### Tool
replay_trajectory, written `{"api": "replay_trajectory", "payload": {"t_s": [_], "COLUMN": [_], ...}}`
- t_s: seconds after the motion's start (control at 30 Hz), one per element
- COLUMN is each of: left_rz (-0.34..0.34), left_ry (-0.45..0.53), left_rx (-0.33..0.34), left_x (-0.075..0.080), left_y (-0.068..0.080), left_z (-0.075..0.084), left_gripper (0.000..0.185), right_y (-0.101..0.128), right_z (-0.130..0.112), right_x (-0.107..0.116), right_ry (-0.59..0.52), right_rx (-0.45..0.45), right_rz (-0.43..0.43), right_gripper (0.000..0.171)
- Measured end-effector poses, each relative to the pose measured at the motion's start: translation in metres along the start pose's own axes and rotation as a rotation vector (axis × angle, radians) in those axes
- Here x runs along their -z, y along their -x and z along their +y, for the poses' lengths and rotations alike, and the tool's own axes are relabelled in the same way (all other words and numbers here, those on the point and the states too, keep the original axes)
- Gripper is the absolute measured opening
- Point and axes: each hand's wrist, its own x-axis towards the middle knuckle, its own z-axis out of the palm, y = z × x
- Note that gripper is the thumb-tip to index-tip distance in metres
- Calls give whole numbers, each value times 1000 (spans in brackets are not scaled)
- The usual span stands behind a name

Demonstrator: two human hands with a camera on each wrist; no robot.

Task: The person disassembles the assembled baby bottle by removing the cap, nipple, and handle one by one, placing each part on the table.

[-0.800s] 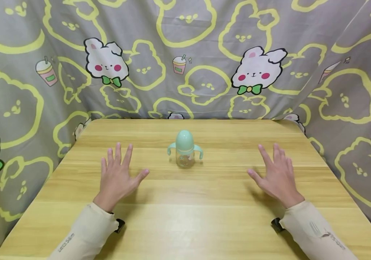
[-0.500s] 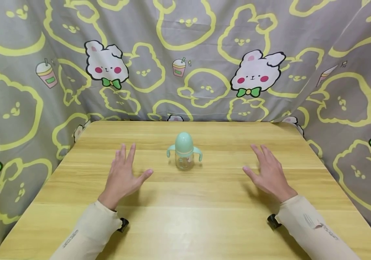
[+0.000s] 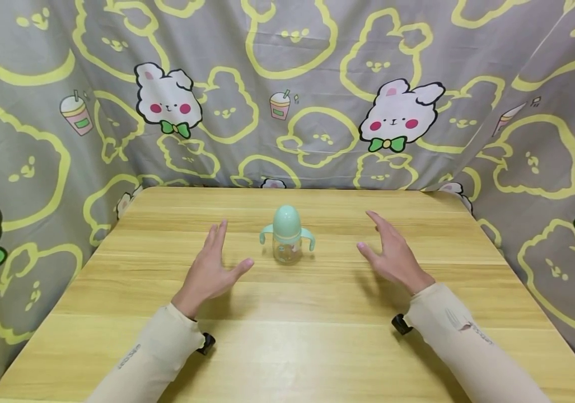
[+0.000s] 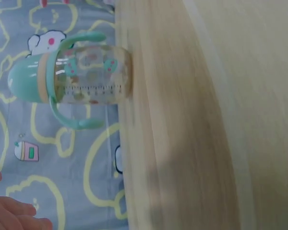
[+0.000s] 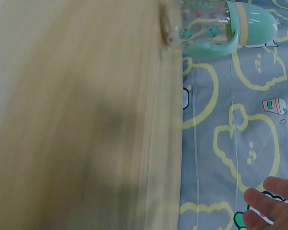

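Observation:
A baby bottle (image 3: 287,235) stands upright on the wooden table, with a mint-green domed cap, two curved side handles and a clear body. In the left wrist view the bottle (image 4: 91,74) shows printed measuring marks and small coloured pictures. My left hand (image 3: 211,271) is to its left with fingers extended and thumb apart, not touching it. On the other side, farther from the bottle, my right hand (image 3: 393,254) holds nothing, its fingers stretched forward. Part of the bottle (image 5: 206,24) is cut off at the top of the right wrist view.
The wooden table (image 3: 287,347) spreads under both forearms. Behind it and along both sides hangs a grey curtain (image 3: 317,56) with yellow outlines and white rabbit heads. A black wrist device (image 3: 206,343) shows under the left sleeve, another black device (image 3: 401,324) under the right.
Both hands have moved inward toward the bottle and turned so the palms face each other more. The bottle stays in its place.

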Motion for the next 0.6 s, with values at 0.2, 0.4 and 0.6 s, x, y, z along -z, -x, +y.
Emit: {"api": "replay_trajectory", "payload": {"t_s": [0.2, 0.4, 0.6], "left_rz": [-3, -13, -14], "left_ry": [51, 100, 129], "left_rx": [-7, -22, -60], "left_x": [-7, -13, -21], "left_y": [-3, -7, -11], "left_z": [11, 19, 24], "left_gripper": [103, 101, 103], "right_y": [-12, -22, -33], "right_z": [-5, -14, -23], "right_x": [-10, -16, -22], "right_ry": [-43, -69, -77], "right_rx": [-8, -14, 9], "right_rz": [-26, -49, -71], "right_gripper": [74, 75, 76]}}
